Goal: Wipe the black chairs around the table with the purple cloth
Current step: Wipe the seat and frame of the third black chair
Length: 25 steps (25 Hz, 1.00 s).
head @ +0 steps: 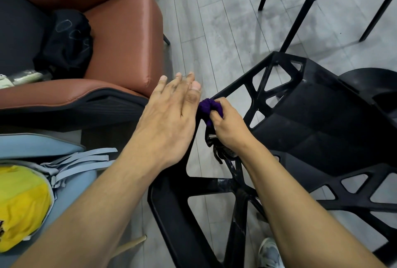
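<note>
The right hand (227,126) clenches the bunched purple cloth (207,108) against a frame bar of the black chair (311,121), the bar running onward beyond those fingers, while the left hand (169,117), fingers straight and empty, hovers just beside the cloth.

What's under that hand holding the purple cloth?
The right hand grips the bunched purple cloth against the backrest frame of the black chair. The frame beneath the cloth is hidden.
</note>
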{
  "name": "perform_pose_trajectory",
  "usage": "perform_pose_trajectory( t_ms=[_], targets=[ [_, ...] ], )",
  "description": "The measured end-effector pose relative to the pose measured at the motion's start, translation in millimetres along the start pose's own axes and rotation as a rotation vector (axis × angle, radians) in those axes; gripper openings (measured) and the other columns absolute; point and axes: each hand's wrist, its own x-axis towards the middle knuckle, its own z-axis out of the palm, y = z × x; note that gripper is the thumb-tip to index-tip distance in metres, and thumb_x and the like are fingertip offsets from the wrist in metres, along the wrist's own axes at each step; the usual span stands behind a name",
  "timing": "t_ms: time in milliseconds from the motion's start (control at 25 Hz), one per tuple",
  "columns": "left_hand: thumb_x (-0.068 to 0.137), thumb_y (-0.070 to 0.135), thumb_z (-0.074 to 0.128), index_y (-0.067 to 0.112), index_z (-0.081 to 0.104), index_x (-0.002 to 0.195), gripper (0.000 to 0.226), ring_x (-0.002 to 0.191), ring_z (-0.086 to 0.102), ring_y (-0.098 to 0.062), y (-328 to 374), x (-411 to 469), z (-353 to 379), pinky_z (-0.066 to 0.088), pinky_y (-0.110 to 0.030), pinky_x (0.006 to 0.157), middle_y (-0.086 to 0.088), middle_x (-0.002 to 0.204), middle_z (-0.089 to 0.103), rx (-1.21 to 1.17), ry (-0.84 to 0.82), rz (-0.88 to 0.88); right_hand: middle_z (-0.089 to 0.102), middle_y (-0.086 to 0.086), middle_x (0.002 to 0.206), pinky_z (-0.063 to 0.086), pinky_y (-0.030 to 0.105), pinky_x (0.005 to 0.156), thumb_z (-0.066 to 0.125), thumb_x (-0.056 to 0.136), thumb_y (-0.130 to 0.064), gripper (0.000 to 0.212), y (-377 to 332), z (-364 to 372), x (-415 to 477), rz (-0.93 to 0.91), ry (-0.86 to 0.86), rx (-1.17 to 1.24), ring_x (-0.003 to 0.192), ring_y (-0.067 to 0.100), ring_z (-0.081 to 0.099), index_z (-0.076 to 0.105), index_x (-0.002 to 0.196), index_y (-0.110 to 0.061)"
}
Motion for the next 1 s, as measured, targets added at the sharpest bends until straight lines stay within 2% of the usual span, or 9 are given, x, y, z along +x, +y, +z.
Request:
perform_pose_trajectory(
  t_ms=[120, 280, 440, 520, 560, 640, 720, 840, 1000],
  targets=[
    [0.096, 0.068, -0.004, 0.021, 0.022, 0.161, 0.084, 0.150, 0.006, 0.008, -3, 1, 3, -0.002, -0.024, 0.126, 0.006, 0.167, 0.024, 0.041, 0.004, 0.016, 0.065, -0.007, 0.079, 0.042, 0.027, 0.065, 0.045, 0.101, -0.021, 0.011, 15, -9, 1, 0.085, -0.022, -0.047, 0.073, 0.012, 0.056, 0.056, 0.103, -0.023],
    [0.092, 0.072, -0.003, 0.027, 0.022, 0.161, 0.086, 0.150, 0.001, 0.009, -5, -1, 4, -0.001, -0.025, 0.127, 0.011, 0.167, 0.021, 0.008, 0.025, -0.012, 0.065, 0.003, 0.099, 0.046, 0.038, 0.072, 0.044, 0.101, -0.026, 0.010, 54, -16, -2, 0.213, -0.057, -0.224, 0.087, 0.023, 0.061, 0.052, 0.106, -0.025],
    [0.090, 0.067, 0.005, 0.035, 0.023, 0.160, 0.079, 0.143, -0.005, 0.017, 3, -4, 1, -0.007, -0.011, 0.117, 0.018, 0.166, 0.016, -0.059, 0.025, -0.106, 0.063, 0.012, 0.111, 0.050, 0.043, 0.086, 0.044, 0.099, -0.029, 0.017, 92, -22, -12, 0.384, -0.110, -0.320, 0.096, 0.029, 0.060, 0.052, 0.113, -0.023],
    [0.088, 0.068, 0.006, 0.038, 0.023, 0.160, 0.079, 0.149, -0.005, 0.010, 3, -7, 0, -0.004, -0.015, 0.118, 0.018, 0.167, 0.015, -0.076, 0.045, -0.116, 0.064, 0.007, 0.108, 0.048, 0.038, 0.083, 0.046, 0.099, -0.030, 0.017, 82, -28, -12, 0.323, -0.048, -0.287, 0.095, 0.023, 0.060, 0.054, 0.114, -0.026],
    [0.089, 0.068, 0.007, 0.038, 0.024, 0.159, 0.078, 0.150, -0.004, 0.008, 4, -7, 0, -0.004, -0.015, 0.118, 0.018, 0.167, 0.015, -0.094, 0.051, -0.115, 0.063, 0.001, 0.105, 0.044, 0.034, 0.080, 0.048, 0.100, -0.030, 0.017, 70, -32, -11, 0.282, 0.040, -0.211, 0.094, 0.019, 0.059, 0.056, 0.115, -0.027],
    [0.095, 0.064, 0.009, 0.037, 0.025, 0.159, 0.071, 0.145, -0.003, 0.015, 4, -6, -1, -0.007, -0.005, 0.111, 0.019, 0.167, 0.015, -0.133, 0.056, -0.122, 0.064, -0.009, 0.098, 0.041, 0.028, 0.080, 0.052, 0.102, -0.030, 0.015, 33, -31, -5, 0.211, 0.152, 0.042, 0.093, 0.012, 0.059, 0.059, 0.114, -0.028],
    [0.101, 0.058, 0.013, 0.036, 0.026, 0.159, 0.064, 0.142, -0.002, 0.016, 2, -4, 2, -0.008, -0.001, 0.107, 0.017, 0.166, 0.018, -0.143, 0.065, -0.111, 0.064, -0.009, 0.103, 0.048, 0.027, 0.087, 0.055, 0.101, -0.033, 0.017, 7, -14, -6, 0.106, 0.114, 0.121, 0.097, 0.010, 0.062, 0.058, 0.117, -0.030],
    [0.103, 0.062, 0.012, 0.034, 0.027, 0.159, 0.065, 0.154, 0.000, -0.001, -6, -1, 7, -0.003, -0.019, 0.121, 0.011, 0.168, 0.019, -0.125, 0.084, -0.094, 0.052, -0.002, 0.122, 0.044, 0.032, 0.096, 0.058, 0.098, -0.035, 0.038, 6, 18, -19, 0.018, 0.091, -0.034, 0.112, 0.016, 0.053, 0.045, 0.133, -0.030],
    [0.090, 0.074, -0.004, 0.030, 0.024, 0.160, 0.087, 0.157, 0.004, -0.009, -16, 6, 12, 0.004, -0.036, 0.128, 0.006, 0.168, 0.022, -0.063, 0.064, -0.025, 0.052, 0.001, 0.115, 0.050, 0.040, 0.090, 0.054, 0.098, -0.042, 0.038, 29, 9, -46, 0.086, 0.057, -0.185, 0.103, 0.017, 0.055, 0.041, 0.132, -0.029]
  ],
)
